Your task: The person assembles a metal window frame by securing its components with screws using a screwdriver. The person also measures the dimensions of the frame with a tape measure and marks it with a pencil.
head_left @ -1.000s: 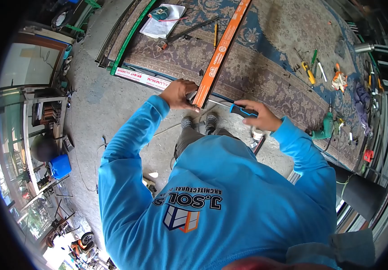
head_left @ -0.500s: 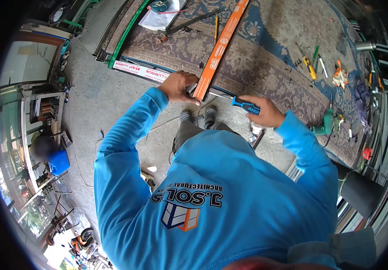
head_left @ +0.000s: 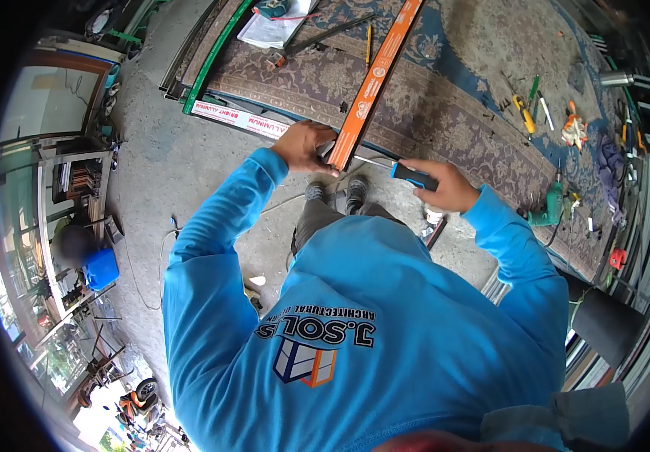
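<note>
My right hand (head_left: 449, 186) is closed round the blue-and-black handle of a screwdriver (head_left: 414, 176). Its thin shaft points left and meets the side of an orange-wrapped aluminum bar (head_left: 370, 89) close to the bar's near end. On the other side of that end, my left hand (head_left: 304, 148) grips the bar, thumb near its tip. Beside the left hand lies a bar with white "Bright Aluminum" film (head_left: 238, 118), running off to the left. Where the two bars meet is partly covered by my fingers, and the screwdriver's tip is hard to make out.
On the patterned carpet (head_left: 445, 98) lie a pencil (head_left: 369, 45), papers (head_left: 268, 30), a yellow-handled tool (head_left: 524, 114), a white marker (head_left: 546, 111) and a green drill (head_left: 545, 207). A green-filmed bar (head_left: 216, 56) runs along the left. Another person in blue (head_left: 100, 270) is at far left.
The screwdriver handle has turned in my right hand, so its lettering no longer shows. My left hand keeps its grip on the bar. The whole view has shifted slightly.
</note>
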A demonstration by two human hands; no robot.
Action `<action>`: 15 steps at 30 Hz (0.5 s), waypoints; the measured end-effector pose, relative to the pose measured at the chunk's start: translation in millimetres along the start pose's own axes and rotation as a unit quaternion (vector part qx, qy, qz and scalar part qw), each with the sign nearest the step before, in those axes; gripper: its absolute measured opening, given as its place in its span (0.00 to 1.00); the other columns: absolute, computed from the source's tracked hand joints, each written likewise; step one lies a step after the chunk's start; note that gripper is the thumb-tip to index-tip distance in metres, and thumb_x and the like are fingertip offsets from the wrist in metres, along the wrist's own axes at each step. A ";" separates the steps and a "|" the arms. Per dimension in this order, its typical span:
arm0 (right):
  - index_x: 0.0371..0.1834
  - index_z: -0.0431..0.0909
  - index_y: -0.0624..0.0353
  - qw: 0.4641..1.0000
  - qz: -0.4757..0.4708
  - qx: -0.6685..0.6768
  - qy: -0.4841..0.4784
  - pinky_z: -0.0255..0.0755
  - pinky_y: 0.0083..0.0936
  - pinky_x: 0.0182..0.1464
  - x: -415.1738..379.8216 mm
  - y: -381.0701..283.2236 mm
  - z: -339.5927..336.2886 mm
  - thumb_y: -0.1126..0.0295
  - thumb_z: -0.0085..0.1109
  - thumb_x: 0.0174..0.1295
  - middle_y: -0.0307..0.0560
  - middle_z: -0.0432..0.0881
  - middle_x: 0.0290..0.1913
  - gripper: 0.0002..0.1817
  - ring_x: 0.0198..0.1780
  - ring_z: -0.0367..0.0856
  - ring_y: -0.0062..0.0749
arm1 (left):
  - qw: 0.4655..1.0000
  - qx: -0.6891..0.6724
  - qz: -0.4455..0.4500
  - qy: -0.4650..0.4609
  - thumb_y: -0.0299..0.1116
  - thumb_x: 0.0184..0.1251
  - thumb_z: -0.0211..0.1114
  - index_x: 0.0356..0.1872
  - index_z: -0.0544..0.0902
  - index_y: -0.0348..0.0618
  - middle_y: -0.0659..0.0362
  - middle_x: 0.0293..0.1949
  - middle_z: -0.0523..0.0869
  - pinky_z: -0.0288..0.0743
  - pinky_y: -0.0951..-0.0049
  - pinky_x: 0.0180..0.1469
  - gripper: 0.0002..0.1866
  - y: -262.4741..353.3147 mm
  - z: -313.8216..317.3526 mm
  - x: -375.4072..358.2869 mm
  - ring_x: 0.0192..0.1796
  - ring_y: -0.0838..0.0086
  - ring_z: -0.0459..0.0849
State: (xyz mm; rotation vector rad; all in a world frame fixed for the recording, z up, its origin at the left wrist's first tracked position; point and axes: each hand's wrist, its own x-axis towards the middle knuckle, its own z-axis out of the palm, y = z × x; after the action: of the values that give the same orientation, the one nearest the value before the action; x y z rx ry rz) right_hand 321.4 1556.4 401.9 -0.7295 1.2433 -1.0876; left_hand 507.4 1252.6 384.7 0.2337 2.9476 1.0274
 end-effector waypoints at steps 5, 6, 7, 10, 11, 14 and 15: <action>0.71 0.67 0.55 0.971 0.199 0.133 -0.024 0.68 0.14 0.27 -14.0 -10.7 13.7 0.76 0.57 0.60 0.41 0.80 0.39 0.31 0.29 0.71 0.14 | 1.000 0.013 0.014 0.010 0.50 0.35 0.82 0.44 0.82 0.42 0.52 0.35 0.84 0.75 0.57 0.46 0.33 -1.8 5.1 -4.1 0.42 0.52 0.83; 0.71 0.67 0.55 0.971 0.197 0.130 -0.024 0.68 0.14 0.27 -5.0 -7.2 9.1 0.76 0.57 0.60 0.41 0.80 0.39 0.31 0.29 0.71 0.14 | 0.999 0.003 0.031 0.038 0.49 0.35 0.82 0.44 0.82 0.42 0.52 0.35 0.84 0.75 0.57 0.46 0.33 -5.1 6.5 -5.2 0.42 0.52 0.83; 0.71 0.66 0.56 0.998 -0.013 -0.052 0.014 0.65 0.15 0.24 1.8 -4.9 12.5 0.76 0.56 0.61 0.42 0.80 0.39 0.32 0.27 0.70 0.14 | 1.000 -0.024 -0.001 -0.005 0.50 0.35 0.82 0.44 0.82 0.42 0.52 0.35 0.84 0.75 0.57 0.45 0.34 -1.2 -0.1 -3.4 0.42 0.52 0.83; 0.71 0.66 0.57 0.965 0.083 0.231 0.093 0.64 0.16 0.21 -5.3 -10.2 12.1 0.76 0.57 0.61 0.41 0.80 0.38 0.32 0.26 0.70 0.13 | 1.000 -0.003 -0.003 -0.017 0.50 0.35 0.82 0.44 0.82 0.42 0.52 0.34 0.83 0.75 0.57 0.44 0.34 -3.1 -8.3 0.3 0.41 0.52 0.82; 0.71 0.66 0.56 0.935 0.151 0.319 0.019 0.67 0.16 0.25 -9.9 -2.2 10.8 0.77 0.58 0.60 0.40 0.80 0.39 0.32 0.28 0.72 0.14 | 1.000 -0.010 0.000 -0.025 0.50 0.35 0.82 0.44 0.82 0.42 0.52 0.34 0.83 0.75 0.57 0.44 0.34 -0.6 -3.2 -4.1 0.41 0.52 0.82; 0.72 0.66 0.54 0.992 0.128 -0.016 -0.004 0.69 0.16 0.28 -2.6 -6.8 12.7 0.75 0.56 0.60 0.44 0.80 0.46 0.32 0.35 0.75 0.16 | 0.999 -0.015 0.038 0.030 0.51 0.34 0.82 0.40 0.83 0.42 0.52 0.33 0.82 0.74 0.57 0.42 0.32 -6.1 -1.6 -4.3 0.40 0.52 0.82; 0.73 0.64 0.54 0.996 -0.017 -0.084 0.036 0.71 0.18 0.29 1.6 -0.8 11.4 0.71 0.55 0.62 0.45 0.80 0.47 0.32 0.35 0.75 0.18 | 1.000 0.005 0.026 0.016 0.51 0.33 0.83 0.40 0.83 0.42 0.52 0.33 0.82 0.74 0.57 0.43 0.33 -10.3 -2.6 -4.2 0.40 0.52 0.82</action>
State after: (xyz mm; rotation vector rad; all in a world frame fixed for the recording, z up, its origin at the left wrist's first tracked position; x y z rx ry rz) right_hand 332.2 1553.3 404.4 -0.8466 1.3999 -1.0533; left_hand 509.9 1242.5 380.2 0.2983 2.9908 1.0317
